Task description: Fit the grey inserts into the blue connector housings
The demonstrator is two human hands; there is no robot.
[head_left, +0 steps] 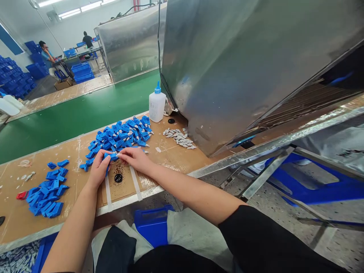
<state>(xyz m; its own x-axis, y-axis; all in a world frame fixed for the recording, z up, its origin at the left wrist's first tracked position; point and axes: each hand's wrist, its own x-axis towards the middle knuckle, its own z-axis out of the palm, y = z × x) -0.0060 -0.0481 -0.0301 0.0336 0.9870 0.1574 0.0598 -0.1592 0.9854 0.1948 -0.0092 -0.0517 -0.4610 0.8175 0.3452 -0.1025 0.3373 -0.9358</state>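
Note:
My left hand [100, 168] is closed around a blue plastic piece [110, 156] over the cardboard-covered bench. The fingertips of my right hand [135, 158] pinch the small whitish end of that same piece; the fingers hide much of it. Just behind my hands lies a heap of blue plastic pieces [121, 132], many with small white ends. A second pile of blue pieces [48, 193] rests to the left. Below my hands is a black round spot [118, 178] with dark specks around it, between two strips of pale tape. Small whitish-grey parts [179, 138] lie at the right.
A white bottle with a blue nozzle [157, 104] stands behind the heap, by a green conveyor belt [71, 117]. A large metal housing [227, 76] rises on the right. A red piece [21, 195] lies far left. Two people sit or stand in the distance near blue crates [82, 72].

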